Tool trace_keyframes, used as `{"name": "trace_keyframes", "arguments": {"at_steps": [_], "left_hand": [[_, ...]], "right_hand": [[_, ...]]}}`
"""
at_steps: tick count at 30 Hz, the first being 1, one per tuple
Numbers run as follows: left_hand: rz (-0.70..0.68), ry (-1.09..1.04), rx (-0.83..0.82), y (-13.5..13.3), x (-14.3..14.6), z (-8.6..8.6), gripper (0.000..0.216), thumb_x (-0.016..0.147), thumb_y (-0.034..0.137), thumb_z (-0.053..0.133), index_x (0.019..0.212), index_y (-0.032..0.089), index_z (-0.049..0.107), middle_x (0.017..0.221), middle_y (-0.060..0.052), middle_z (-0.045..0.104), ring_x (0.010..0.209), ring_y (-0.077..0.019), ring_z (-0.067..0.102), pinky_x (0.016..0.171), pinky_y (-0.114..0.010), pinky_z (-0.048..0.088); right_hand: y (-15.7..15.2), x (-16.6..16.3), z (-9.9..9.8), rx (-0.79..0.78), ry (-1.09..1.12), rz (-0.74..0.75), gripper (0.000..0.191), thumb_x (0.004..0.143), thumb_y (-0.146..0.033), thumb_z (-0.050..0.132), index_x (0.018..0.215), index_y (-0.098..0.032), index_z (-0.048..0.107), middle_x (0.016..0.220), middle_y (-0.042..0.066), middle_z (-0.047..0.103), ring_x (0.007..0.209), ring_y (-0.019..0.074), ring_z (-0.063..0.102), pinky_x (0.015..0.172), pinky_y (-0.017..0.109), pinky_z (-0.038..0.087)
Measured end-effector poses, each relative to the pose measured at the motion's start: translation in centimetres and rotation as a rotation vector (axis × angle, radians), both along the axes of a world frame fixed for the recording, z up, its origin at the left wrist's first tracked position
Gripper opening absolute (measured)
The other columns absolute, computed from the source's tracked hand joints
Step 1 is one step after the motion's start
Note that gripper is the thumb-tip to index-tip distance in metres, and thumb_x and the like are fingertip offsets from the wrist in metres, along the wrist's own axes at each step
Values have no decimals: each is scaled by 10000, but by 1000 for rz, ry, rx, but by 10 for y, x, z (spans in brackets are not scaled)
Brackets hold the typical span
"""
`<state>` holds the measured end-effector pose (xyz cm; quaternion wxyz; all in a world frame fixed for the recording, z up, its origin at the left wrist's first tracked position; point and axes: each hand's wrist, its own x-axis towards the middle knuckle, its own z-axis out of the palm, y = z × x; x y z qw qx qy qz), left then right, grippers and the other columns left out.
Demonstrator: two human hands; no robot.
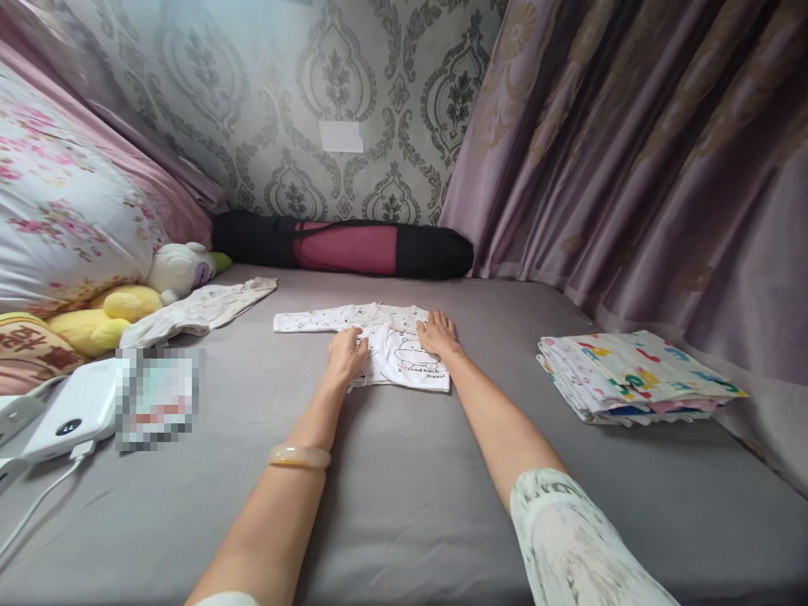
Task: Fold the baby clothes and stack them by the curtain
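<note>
A small white baby top (pixel 391 341) lies spread on the grey bed sheet, with a line-drawn bear and lettering on its front. One sleeve stretches out to the left; the other cannot be seen on the right side. My left hand (pixel 348 355) rests on the top's left edge below that sleeve, its fingers slightly bent and apart. Flat on the upper right of the top lies my right hand (pixel 438 334), fingers spread. Neither hand grips anything that I can see.
Folded printed cloths (pixel 644 374) are stacked at right. Another pale garment (pixel 202 310) lies at left, near plush toys (pixel 180 268) and a white power bank (pixel 76 412) with a cable. A long black and maroon bag (pixel 347 247) lies along the wall beside purple curtains (pixel 606 151).
</note>
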<state>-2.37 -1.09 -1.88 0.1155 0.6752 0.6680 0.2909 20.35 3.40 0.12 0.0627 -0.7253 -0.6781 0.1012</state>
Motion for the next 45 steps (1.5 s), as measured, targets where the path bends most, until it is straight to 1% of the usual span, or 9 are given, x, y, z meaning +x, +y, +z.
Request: {"name": "trace_keyframes", "arguments": {"at_steps": [4,18,27,30,32,35,38,40,45], "left_hand": [[1,6,-14,-1,1,2,325,894,254,491,1158,153,652,1179,-135,683,1150,-265,601,991,-390,452],[-17,49,-49,-3,3,7,330,899,259,493,1161,156,667,1176,-133,687,1133,-269,602,956,-373,451],[-26,43,-52,-3,3,8,325,905,266,494,1157,154,667,1208,-124,683,1198,-274,560,1001,-377,423],[-16,24,-48,-1,1,8,328,904,271,489,1159,165,666,1192,-121,691,1191,-273,562,991,-379,427],[-12,15,-46,-1,0,8,331,906,273,484,1160,163,665,1185,-122,693,1179,-273,568,979,-378,433],[-6,16,-58,0,-1,8,325,904,275,487,1151,169,668,1175,-117,697,1153,-270,581,955,-368,443],[-2,31,-51,1,-1,7,314,901,270,489,1138,178,672,1166,-110,701,1131,-261,590,950,-361,444],[-6,34,-38,2,-1,7,315,903,268,486,1137,171,673,1163,-113,699,1124,-259,592,960,-363,440],[-14,16,-45,2,-3,6,338,910,282,479,1152,144,670,1149,-130,698,1111,-274,593,961,-385,450]], "right_hand": [[0,-1,-8,31,-32,14,672,1016,-429,180,1544,-17,234,1639,163,144,1509,266,113,1203,408,102],[2,0,-10,37,-43,3,667,1013,-426,188,1546,-29,238,1638,151,162,1507,264,121,1202,401,108],[0,-2,-4,4,-106,19,664,1011,-421,181,1540,-25,245,1633,160,180,1498,270,147,1194,391,120],[2,-1,5,-44,-121,22,669,1012,-425,179,1544,-24,230,1635,164,168,1499,268,144,1188,393,136],[5,-3,14,-88,-127,14,657,1005,-424,230,1524,-26,284,1622,182,204,1486,280,182,1175,411,171],[9,-15,24,11,-110,33,532,973,-364,363,1421,-99,471,1549,180,354,1432,291,287,1145,421,226],[8,-39,27,170,-4,55,417,969,-352,387,1296,-176,577,1393,153,517,1322,281,420,1095,391,309],[7,-57,26,153,82,70,414,952,-418,439,1262,-188,587,1321,142,556,1260,277,475,1048,368,369],[9,-82,20,88,188,11,574,832,-526,611,1270,-160,552,1337,160,542,1235,299,513,996,375,425]]}}
